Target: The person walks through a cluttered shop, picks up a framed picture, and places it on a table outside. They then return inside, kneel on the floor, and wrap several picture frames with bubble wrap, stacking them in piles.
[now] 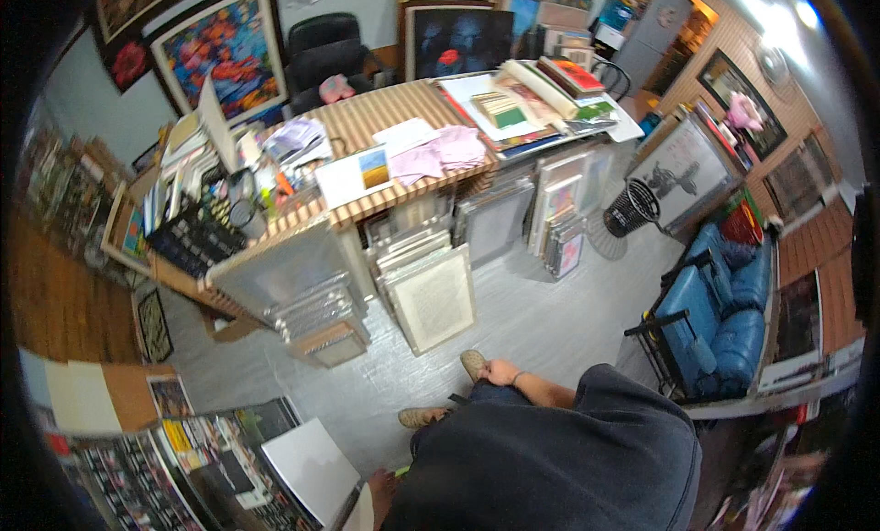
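My right hand [500, 372], with a thin band at the wrist, rests at the knee of my dark trousers, just above one tan shoe [473, 362]. It looks rounded, but its fingers are too small and blurred to tell whether they are curled or flat. In the lower part, my left hand [382, 485] shows only partly at my side, beside a white panel [312, 471]. Whether it touches the panel I cannot tell. My other tan shoe [423, 416] stands on the grey floor [394, 384].
A striped-topped counter [385, 109] bears papers, pink cloths [440, 155] and books. Framed pictures [426, 297] lean against its front. A black wire basket [631, 208] and a blue sofa [715, 320] stand at right. Packed shelves [119, 481] are at lower left.
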A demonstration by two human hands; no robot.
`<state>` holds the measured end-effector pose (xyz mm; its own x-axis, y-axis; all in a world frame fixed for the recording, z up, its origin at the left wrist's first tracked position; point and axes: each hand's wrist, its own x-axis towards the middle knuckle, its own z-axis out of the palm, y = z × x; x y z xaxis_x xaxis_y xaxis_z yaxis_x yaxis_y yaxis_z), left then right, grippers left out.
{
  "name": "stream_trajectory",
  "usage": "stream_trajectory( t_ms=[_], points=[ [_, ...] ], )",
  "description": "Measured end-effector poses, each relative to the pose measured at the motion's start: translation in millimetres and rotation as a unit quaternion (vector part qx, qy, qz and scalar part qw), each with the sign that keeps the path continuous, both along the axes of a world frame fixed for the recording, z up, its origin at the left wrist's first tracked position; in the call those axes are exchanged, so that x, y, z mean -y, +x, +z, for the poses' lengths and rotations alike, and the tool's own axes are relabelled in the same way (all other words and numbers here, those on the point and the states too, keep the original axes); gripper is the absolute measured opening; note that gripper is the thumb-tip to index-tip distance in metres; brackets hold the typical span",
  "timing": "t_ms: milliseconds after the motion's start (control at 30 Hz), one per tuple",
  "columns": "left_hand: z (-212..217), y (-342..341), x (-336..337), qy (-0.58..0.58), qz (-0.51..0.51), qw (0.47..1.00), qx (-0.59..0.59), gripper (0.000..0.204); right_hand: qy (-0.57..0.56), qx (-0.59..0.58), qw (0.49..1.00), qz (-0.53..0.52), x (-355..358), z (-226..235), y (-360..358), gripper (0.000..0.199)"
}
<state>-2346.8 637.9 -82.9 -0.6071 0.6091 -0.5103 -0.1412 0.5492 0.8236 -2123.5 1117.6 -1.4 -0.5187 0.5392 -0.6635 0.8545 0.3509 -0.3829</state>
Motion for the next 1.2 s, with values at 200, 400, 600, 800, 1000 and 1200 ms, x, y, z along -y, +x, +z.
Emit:
stream_trajectory(
  t_ms=[200, 400, 600, 800, 1000, 1200],
  points=[
    [30, -66, -78, -0.159, 0.24, 0.941, 0.179, 0.022, -0.014, 0.01, 0.991, -0.131, -9, -28, 97, 0.041],
    [45, -54, -210, -0.151, 0.144, 0.968, 0.142, 0.025, -0.07, -0.014, 0.978, -0.196, -46, -33, 172, 0.044],
    [64, 31, -334, -0.161, -0.021, 0.979, 0.123, 0.03, -0.059, -0.062, 0.971, -0.224, -101, -59, 259, 0.041],
    [61, 83, -422, -0.166, -0.214, 0.96, 0.07, 0.037, -0.086, -0.183, 0.823, -0.53, -169, -78, 365, 0.027],
    [81, 96, -486, -0.183, -0.229, 0.953, 0.07, 0.044, -0.065, -0.176, 0.74, -0.646, -189, -41, 414, 0.028],
    [59, 98, -529, -0.245, -0.278, 0.925, 0.084, 0.049, -0.119, -0.166, 0.755, -0.623, -153, -64, 409, 0.032]
  ],
)
